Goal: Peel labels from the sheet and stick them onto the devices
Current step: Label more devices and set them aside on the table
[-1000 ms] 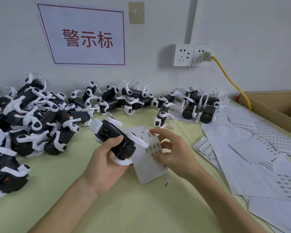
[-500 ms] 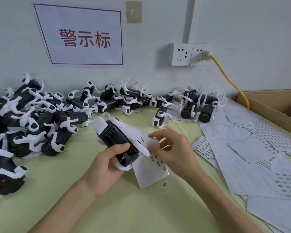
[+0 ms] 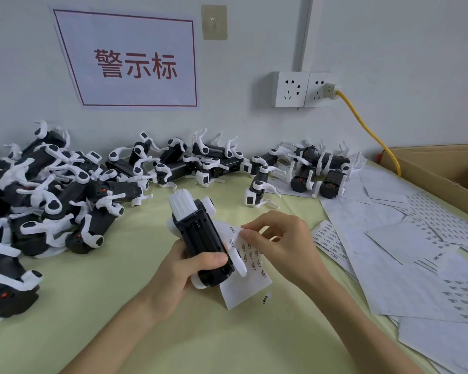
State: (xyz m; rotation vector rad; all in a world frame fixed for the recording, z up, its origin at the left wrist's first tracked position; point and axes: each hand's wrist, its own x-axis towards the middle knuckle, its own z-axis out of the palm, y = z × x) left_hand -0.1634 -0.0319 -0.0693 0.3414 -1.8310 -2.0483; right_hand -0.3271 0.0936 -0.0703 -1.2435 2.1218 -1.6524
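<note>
My left hand (image 3: 173, 276) grips the rigid-looking device (image 3: 197, 233) round its black body while my right hand (image 3: 287, 247) pinches a flimsy, probably curl-prone label (image 3: 242, 234) by its edge over the sheet (image 3: 241, 292).

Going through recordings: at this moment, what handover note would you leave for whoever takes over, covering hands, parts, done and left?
Left hand: grips one black-and-white plastic device.
Right hand: pinches a small white label at the top edge of the white paper label sheet lying under that device.
Done: label pinched at the sheet, not yet on the device.
Left: stick it on, then label the heap of black-and-white devices by the wall; more printed sheets lie at right.
</note>
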